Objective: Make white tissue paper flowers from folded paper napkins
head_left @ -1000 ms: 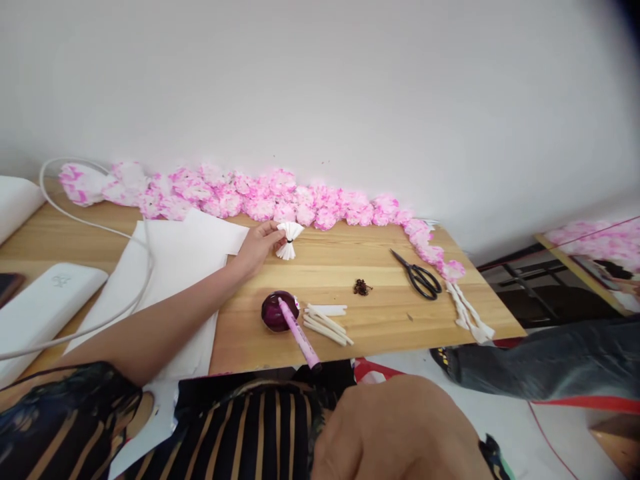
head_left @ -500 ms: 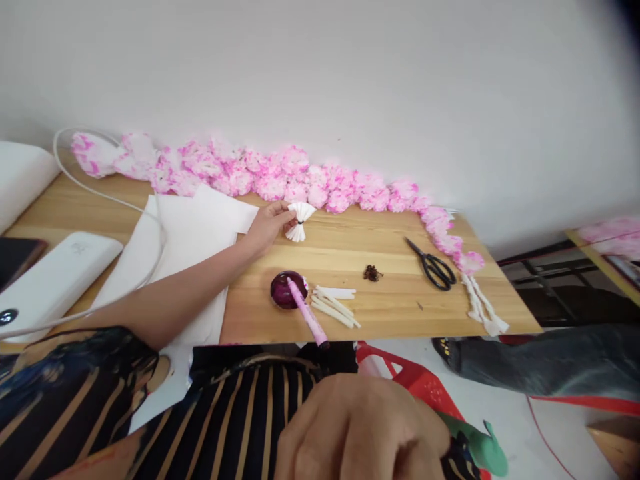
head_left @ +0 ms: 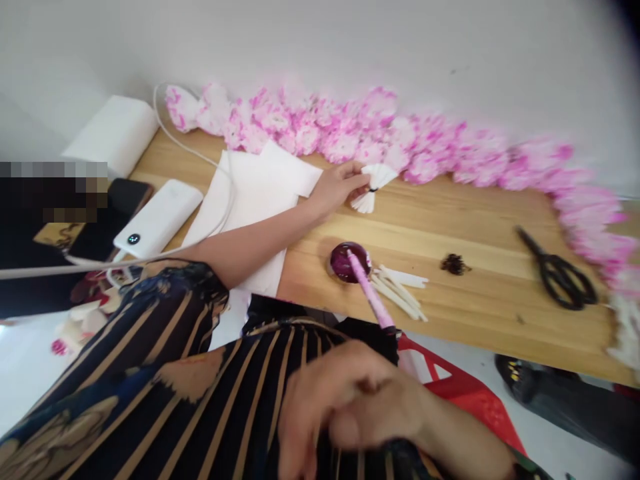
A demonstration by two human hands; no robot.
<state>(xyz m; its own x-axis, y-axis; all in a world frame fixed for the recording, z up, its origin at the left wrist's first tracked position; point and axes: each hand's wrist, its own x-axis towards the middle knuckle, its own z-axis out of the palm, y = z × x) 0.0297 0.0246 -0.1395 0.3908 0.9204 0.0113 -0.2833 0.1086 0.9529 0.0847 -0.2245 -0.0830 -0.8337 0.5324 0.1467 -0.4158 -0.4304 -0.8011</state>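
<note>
1. Seen from my distant post, the left grip (head_left: 336, 191) is clamped on one side of a pleated white paper bundle (head_left: 382, 175), held above or against the tabletop (head_left: 480, 233) in front of pink-and-white blossoms (head_left: 345, 127); contact with the wood is unclear to me

2. A dark tie (head_left: 373, 191) cinches the bundle's middle, pleats fanning to both sides; I judge a light pinch beside the tie best, firm enough to stop a twist, soft enough to spare the folds

3. Blurred over the lap, the right grip (head_left: 355, 400) shows bent fingers; whether they are closed together, or around anything, I cannot tell

4. If the right grip joins in, I would bring it up clear of the pink marker (head_left: 370, 293), which leans on the purple dish (head_left: 340, 262) with its dark end past the edge and could be knocked off

5. For handling the pleats, I favour a steady left grip and small pulls by the right, one layer at a time, because thin paper probably tears under a hard tug

6. Black scissors (head_left: 565, 283) lie well apart, open wood between them and the bundle
</note>
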